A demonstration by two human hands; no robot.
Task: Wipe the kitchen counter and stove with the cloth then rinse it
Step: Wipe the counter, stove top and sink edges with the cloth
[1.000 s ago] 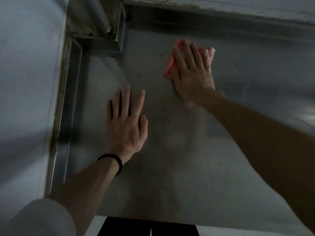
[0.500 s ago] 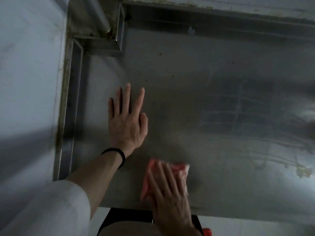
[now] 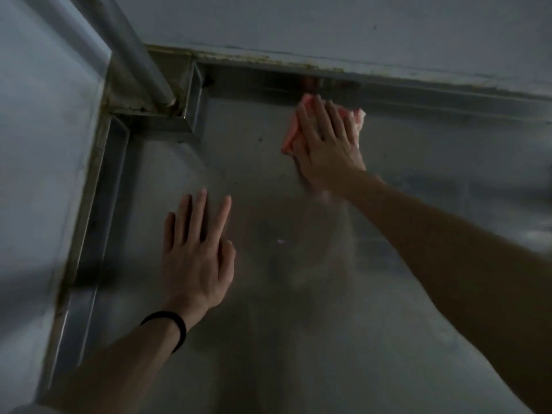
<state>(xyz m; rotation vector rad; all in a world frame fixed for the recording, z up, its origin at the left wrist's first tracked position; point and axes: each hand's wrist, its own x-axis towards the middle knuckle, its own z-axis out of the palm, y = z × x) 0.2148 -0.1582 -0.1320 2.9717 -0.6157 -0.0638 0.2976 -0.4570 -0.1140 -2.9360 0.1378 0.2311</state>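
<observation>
The pink cloth (image 3: pixel 290 135) lay far back on the bench (image 3: pixel 388 324), just beside the back rim (image 3: pixel 418 85), pressed under the flat right hand (image 3: pixel 327 147). The left hand (image 3: pixel 197 258) rested flat and empty, nearer the person.

The right hand (image 3: pixel 328 153) hides most of the pink cloth (image 3: pixel 290 132); the right forearm (image 3: pixel 448 243) runs out of view at the right edge.

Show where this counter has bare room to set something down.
Bare: the grey steel counter right of the right hand, up to the back rim; also the stretch between the forearms. Crowded: the back left corner with the grey pipe, and where the flat left hand rests and the pink cloth is pressed.
</observation>
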